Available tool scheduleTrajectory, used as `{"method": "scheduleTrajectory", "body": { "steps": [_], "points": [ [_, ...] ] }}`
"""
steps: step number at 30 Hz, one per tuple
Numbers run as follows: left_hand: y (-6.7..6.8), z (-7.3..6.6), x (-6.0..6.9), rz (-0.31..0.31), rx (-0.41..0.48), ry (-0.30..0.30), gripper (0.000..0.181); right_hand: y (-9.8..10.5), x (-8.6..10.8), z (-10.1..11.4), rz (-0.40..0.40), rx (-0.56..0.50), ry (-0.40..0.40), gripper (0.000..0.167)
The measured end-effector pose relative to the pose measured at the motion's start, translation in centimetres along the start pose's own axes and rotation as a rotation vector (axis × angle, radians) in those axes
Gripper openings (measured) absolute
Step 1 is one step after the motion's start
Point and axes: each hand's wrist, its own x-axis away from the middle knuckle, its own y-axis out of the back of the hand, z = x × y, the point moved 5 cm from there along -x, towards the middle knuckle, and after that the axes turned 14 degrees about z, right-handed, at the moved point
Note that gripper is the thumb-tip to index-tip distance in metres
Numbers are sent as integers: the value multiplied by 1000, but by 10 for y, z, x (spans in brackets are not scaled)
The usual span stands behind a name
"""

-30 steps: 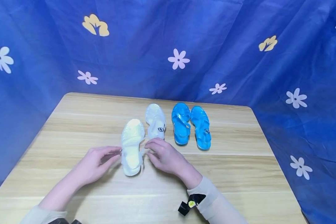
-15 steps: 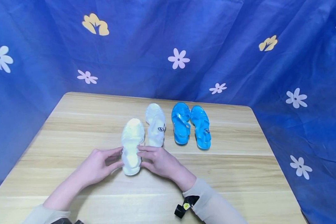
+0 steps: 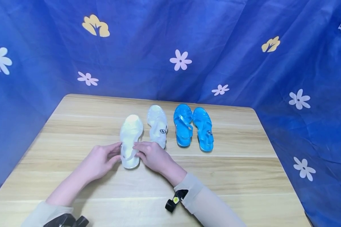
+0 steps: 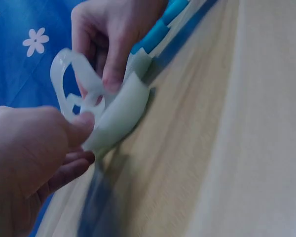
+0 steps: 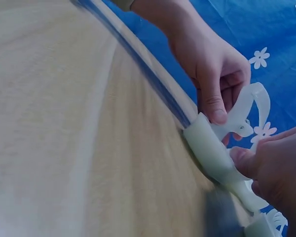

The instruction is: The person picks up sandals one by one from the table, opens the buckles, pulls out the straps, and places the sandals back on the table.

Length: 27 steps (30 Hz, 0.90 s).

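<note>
A translucent white jelly sandal lies sole down in front of me, its toe pointing away. On its left side, my left hand pinches the edge near the buckle between thumb and fingers. My right hand grips the opposite side, close to the heel. In the left wrist view, the sandal's heel strap loops up between the hands. Beyond my right hand sits a second white sandal with a dark buckle mark, its heel partly covered by that hand.
Two blue jelly sandals, the left one and the right one, stand side by side to the right. All rest on a wood-grain table. A blue flowered curtain encloses the back and sides.
My right hand has come left from beside the sandal and taken hold of its right side. Both hands and the near white sandal have shifted slightly forward and left.
</note>
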Motion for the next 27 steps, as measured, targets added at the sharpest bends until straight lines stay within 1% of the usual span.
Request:
{"method": "scheduleTrajectory", "body": {
  "steps": [4, 8, 11, 15, 17, 21, 24, 27],
  "points": [
    [3, 3, -13, 16, 23, 21, 57, 0, -9, -8, -21, -15, -80, 31],
    [6, 8, -22, 4, 55, 39, 56, -1, -18, -13, -41, -40, -154, 30],
    [8, 13, -28, -10, 52, 51, 56, -1, -24, -14, -52, -49, -212, 30],
    [10, 17, -36, -15, 48, 59, 56, 1, -31, -14, -63, -7, -275, 30],
    [11, 20, -41, -8, 56, 62, 56, 2, -33, -14, -64, 22, -302, 30],
    [12, 22, -52, 8, 76, 64, 54, 3, -35, -15, -75, 55, -338, 29],
    [12, 25, -57, 12, 89, 71, 54, 3, -37, -17, -94, 56, -336, 29],
    [14, 27, -59, 11, 99, 79, 54, 2, -39, -19, -103, 58, -331, 29]
  ]
}}
